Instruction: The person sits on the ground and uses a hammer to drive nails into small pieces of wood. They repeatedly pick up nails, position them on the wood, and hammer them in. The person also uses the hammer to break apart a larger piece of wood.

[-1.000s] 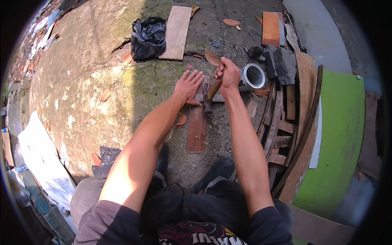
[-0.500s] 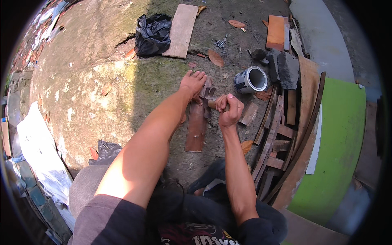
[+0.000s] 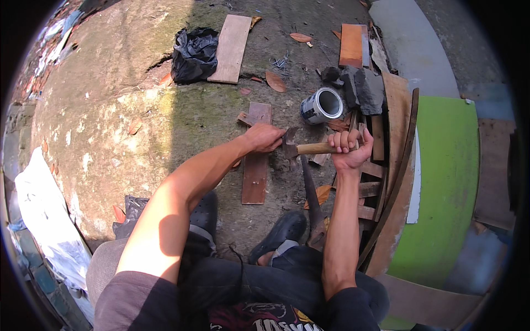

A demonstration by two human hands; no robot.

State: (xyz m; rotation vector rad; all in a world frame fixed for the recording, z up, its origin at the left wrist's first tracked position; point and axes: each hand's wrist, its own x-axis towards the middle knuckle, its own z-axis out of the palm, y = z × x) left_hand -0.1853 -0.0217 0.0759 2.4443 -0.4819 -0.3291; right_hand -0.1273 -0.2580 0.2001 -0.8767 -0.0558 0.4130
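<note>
A reddish-brown plank lies lengthwise on the ground in front of me. My left hand is closed over a small wooden piece lying across it; one end pokes out past the knuckles, and the fingertips are partly hidden. In my right hand is a hammer, gripped by its wooden handle. Its dark metal head hangs close to my left fingers, right of the plank. Between the plank and my right forearm, a handsaw points away from my feet.
An open paint can stands beyond the hammer, near dark stone chunks. Wood scraps and a green board line the right side. Farther off are a black plastic bag, a pale plank and nails.
My right hand has drawn the hammer rightward off the plank. My left hand has come nearer and curled around the small wooden piece. The whole view has shifted slightly, bringing the saw into sight.
</note>
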